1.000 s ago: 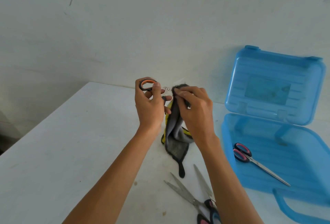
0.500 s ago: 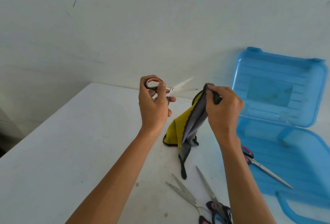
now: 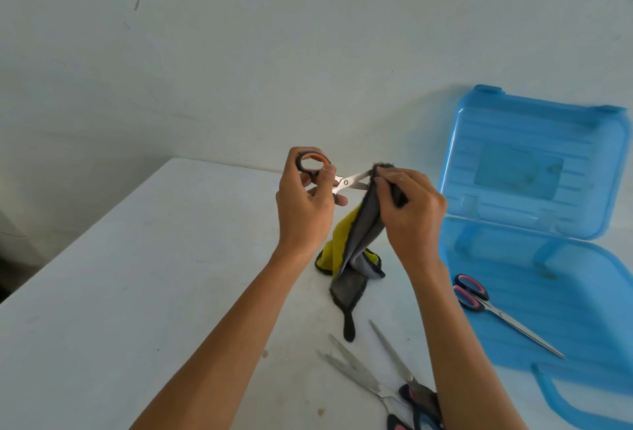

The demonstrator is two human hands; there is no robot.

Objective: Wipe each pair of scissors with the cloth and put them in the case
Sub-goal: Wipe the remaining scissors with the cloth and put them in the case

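Note:
My left hand (image 3: 305,203) grips the orange-and-black handles of a small pair of scissors (image 3: 346,182) held above the table, blades parted and pointing right. My right hand (image 3: 411,214) pinches the grey-and-yellow cloth (image 3: 356,241) around the blade tips; the tips are hidden in the fabric, and the cloth's lower end trails onto the table. The open blue plastic case (image 3: 555,292) lies at the right with its lid standing up. Inside it rests a pink-and-black-handled pair of scissors (image 3: 500,313).
Two more pairs of scissors (image 3: 376,378) lie on the white table (image 3: 137,292) near the front edge, partly behind my right forearm. A pale wall rises behind the table. The table's left edge runs diagonally from front left to back.
My right hand had drawn the cloth off the blades to the right; it has now come back left and closed the cloth over the blade tips. The left hand keeps holding the handles.

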